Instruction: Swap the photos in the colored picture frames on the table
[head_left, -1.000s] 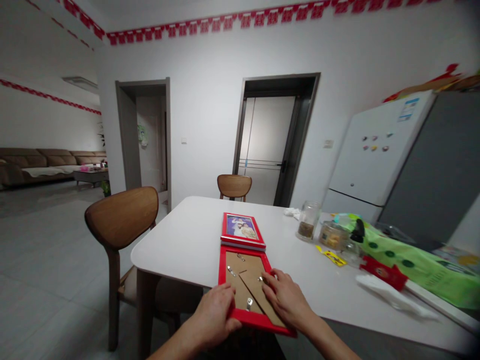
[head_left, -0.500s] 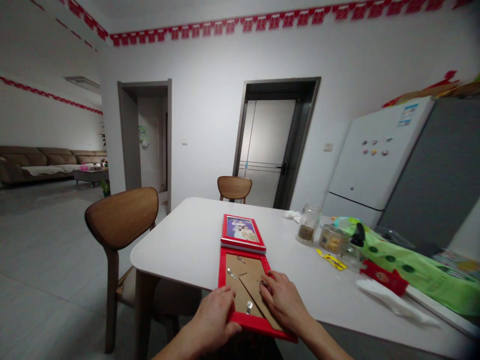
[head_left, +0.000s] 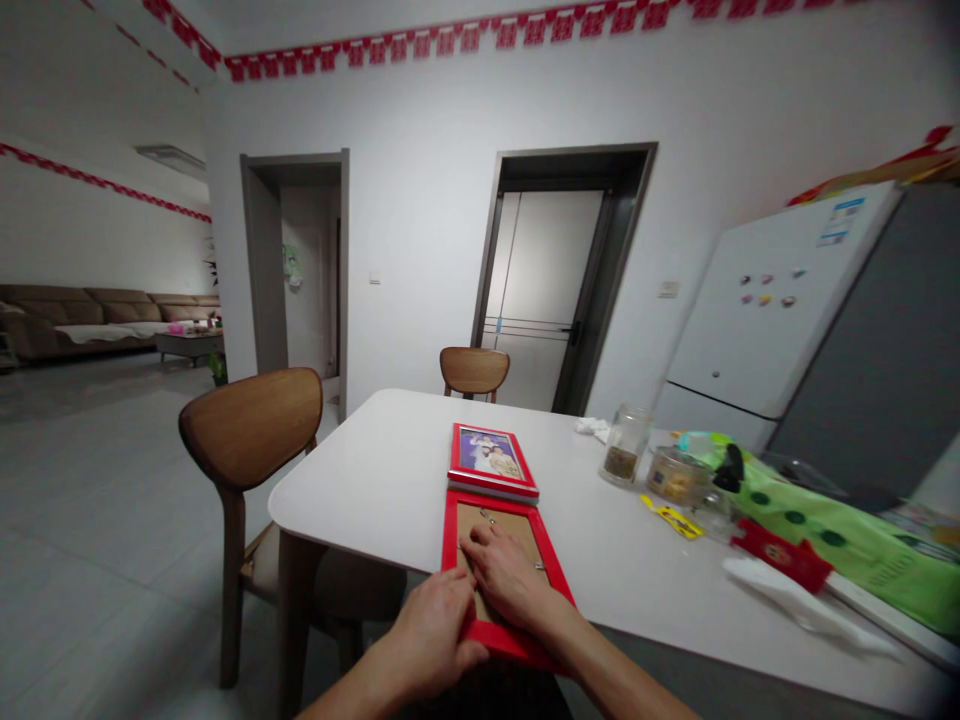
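Observation:
A red picture frame [head_left: 555,565] lies back side up at the table's near edge, its brown backing board [head_left: 517,525] showing. Metal clips sit on the board, one near the top [head_left: 487,516] and one at the right [head_left: 539,566]. My left hand [head_left: 439,625] grips the frame's lower left corner, thumb along the bottom edge. Across the board reaches my right hand [head_left: 506,575], its bent fingers pressed down near the left edge, beside my left fingertips. Whatever lies under those fingers is hidden. Just beyond, a second red picture frame [head_left: 493,488] rests face up with a photo [head_left: 491,455].
On the table's [head_left: 375,470] right side stand a glass jar [head_left: 624,450] and a clear container [head_left: 675,475]. Near them lie a yellow packet [head_left: 675,518], a green bag [head_left: 840,540] and white plastic [head_left: 802,605]. Wooden chairs stand left [head_left: 255,430] and behind [head_left: 474,371].
My right hand has moved left across the backing board, from its right side to its left edge. My left hand keeps its place on the corner. The view has shifted slightly.

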